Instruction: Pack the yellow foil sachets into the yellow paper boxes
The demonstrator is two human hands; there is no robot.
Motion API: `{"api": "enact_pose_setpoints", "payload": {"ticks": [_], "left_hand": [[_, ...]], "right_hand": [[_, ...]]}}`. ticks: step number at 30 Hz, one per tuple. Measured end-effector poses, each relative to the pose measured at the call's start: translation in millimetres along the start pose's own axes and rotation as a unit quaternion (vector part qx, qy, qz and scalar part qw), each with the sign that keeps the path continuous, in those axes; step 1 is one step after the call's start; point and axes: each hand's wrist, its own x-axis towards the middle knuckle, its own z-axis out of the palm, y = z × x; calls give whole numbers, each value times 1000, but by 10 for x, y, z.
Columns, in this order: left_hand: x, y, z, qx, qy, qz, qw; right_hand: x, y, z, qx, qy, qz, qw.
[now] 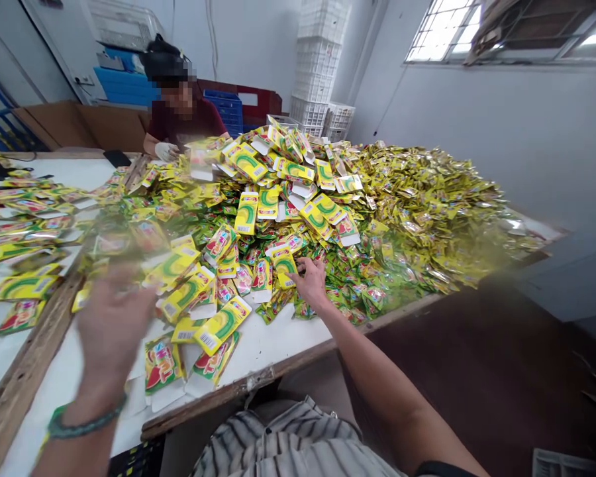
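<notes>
My right hand [312, 281] is at the near edge of the pile, fingers curled, with the thumb on the lower right edge of a small yellow carton [282, 265]. Small green and yellow packets [338, 291] lie around it. My left hand [114, 318], wearing a braided green bracelet [87, 424], is raised over the left part of the table. Motion smears its fingers, so what they hold, if anything, is unclear. Flat yellow cartons with a green curve [223, 324] lie between the hands. Two more cartons show a red watermelon print [163, 364].
A large heap of shiny packets [427, 192] spreads right, with cartons [248, 162] piled on its middle. A wooden strip [34, 344] divides the table; more cartons [22, 285] lie left of it. Across the table sits a person with a white-gloved hand [167, 152]. White crates [318, 73] stand behind.
</notes>
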Motion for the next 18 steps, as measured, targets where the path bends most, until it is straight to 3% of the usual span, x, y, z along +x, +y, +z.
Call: {"api": "enact_pose_setpoints", "payload": {"ticks": [4,6,8,10,11,12,15,18], "left_hand": [[-684,-133,649,-62,-181,-100,977],[-890,-126,898,-122,-222,-126,959],[-977,-89,1063,-201,-239,-155,937],[-993,-65,1148,-274,-252,-197,907],[-992,-66,1164,-296,-258,-218,894],[-993,-76,1165,-309,-263,-235,883],[-1024,-147,1102,-297,-281,-264,873],[-1072,-237,1011,-246,-298,-281,879]], "right_hand": [[-158,-3,-66,134,32,6,990],[-314,-92,-99,219,19,21,975],[-501,-199,-102,273,-59,19,960],[-665,-272,-84,298,-165,5,940],[-716,-282,-72,293,-188,2,937],[-739,-271,-61,270,-181,0,946],[-671,-149,-31,97,-73,-4,993],[-577,-14,19,-52,-73,-37,995]]}}
